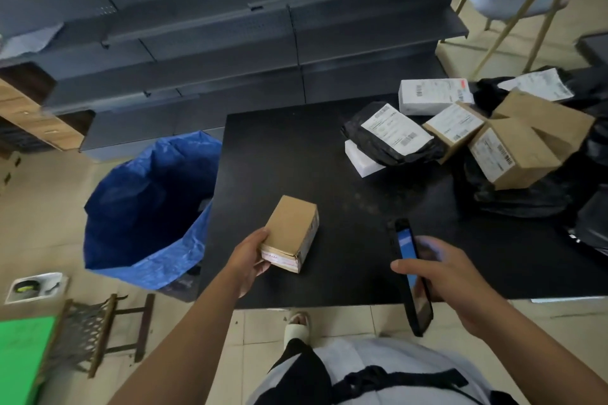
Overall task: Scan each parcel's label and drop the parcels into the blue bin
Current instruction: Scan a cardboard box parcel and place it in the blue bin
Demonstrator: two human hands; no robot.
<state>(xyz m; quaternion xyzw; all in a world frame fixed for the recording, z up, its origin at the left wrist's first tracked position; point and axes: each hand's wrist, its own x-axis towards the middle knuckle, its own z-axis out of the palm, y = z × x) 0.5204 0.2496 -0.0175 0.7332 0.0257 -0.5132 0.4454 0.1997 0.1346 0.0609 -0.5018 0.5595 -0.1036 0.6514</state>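
At frame centre our left hand (249,259) grips a cardboard parcel (291,232). Lower right, our right hand (450,276) grasps the scanner (411,276). The blue bin (144,207) sits left.

a black table (296,148) stands on a pale tiled floor (42,227). near its front edge sits a small cardboard box (291,230), gripped at one end by the left hand (250,260). at the far right corner lies a heap of parcels: a black poly bag with a white label (391,138) resting on a white flat packet (362,158), a white box (434,96) behind it, two cardboard boxes (513,154) beside them, and more black bags (526,197) at the table's right edge. on the floor, just beside the table's left side, stands the blue bin (144,207), its mouth open.
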